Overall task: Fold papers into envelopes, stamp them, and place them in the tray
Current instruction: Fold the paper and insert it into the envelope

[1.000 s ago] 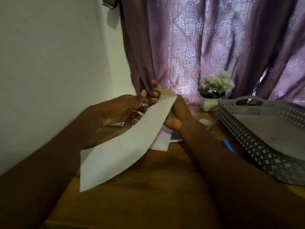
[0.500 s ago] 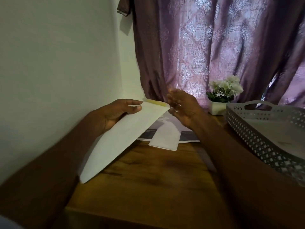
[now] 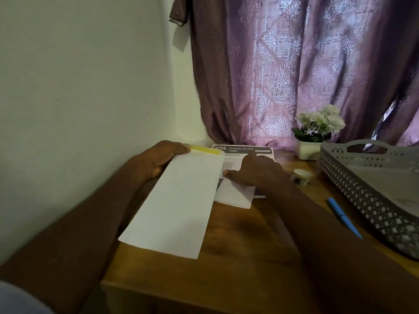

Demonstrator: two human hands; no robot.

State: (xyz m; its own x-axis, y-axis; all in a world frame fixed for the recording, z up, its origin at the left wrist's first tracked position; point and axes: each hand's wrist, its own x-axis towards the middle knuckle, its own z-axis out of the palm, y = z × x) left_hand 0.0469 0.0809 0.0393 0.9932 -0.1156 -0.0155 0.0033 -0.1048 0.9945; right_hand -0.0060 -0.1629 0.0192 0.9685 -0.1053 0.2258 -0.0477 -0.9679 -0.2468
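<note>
envelope (image 3: pixel 179 207): light, floppy, creasable | left hand (image 3: pixel 156 163) grips far end, by yellow strip (image 3: pixel 205 150) | right hand (image 3: pixel 251 172) flat, fingers pressing folded paper (image 3: pixel 235 196) on bench (image 3: pixel 249 257)

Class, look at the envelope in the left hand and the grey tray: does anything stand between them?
Yes. The right hand and its forearm cross the table between the envelope and the tray. A blue pen lies on the table beside the tray.

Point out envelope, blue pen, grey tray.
envelope (image 3: pixel 179 205), head view, middle of its white face
blue pen (image 3: pixel 342 215), head view, mid-barrel
grey tray (image 3: pixel 353 191), head view, perforated near wall
</note>
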